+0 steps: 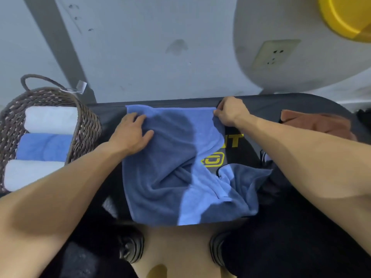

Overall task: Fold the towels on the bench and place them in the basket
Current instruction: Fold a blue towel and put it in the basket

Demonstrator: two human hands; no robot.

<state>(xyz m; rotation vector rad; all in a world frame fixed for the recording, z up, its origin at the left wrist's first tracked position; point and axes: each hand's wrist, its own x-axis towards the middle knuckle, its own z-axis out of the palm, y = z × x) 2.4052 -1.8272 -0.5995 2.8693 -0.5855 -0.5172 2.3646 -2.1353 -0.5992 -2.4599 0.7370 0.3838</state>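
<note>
1. Blue towel [172, 157] lies spread on the desk [265, 109], just right of the basket [84, 125]. Its far edge runs along the desk's back edge; its near end hangs rumpled off the front edge toward us.
2. Long axis, as we read it: far-to-near, away from the basket's right wall in no direction, just parallel to it. The short axis runs from basket side to the open side.
3. Right hand [230, 112] works as a grip on the towel's far corner, the one furthest from the basket; thumb and fingers pinch the cloth there.
4. Left hand [130, 133] rests flat on the towel, fingers spread and straight, on the basket-side part near the far edge. Released, pressing, not grasping.
5. Key relation: the pinched corner sits across the towel from the pressing hand, so we judge the next fold travels toward the basket or down toward the hanging end. Right hand is nearer the free corner; left hand is nearer the basket.
6. Near end is creased and bunched, so it likely needs smoothing first.
7. The basket holds three rolled towels [50, 147]: white, blue, white.
8. Orange towel [313, 123] lies on the desk, well right of the basket, beyond the right hand, not yet folded.
</note>
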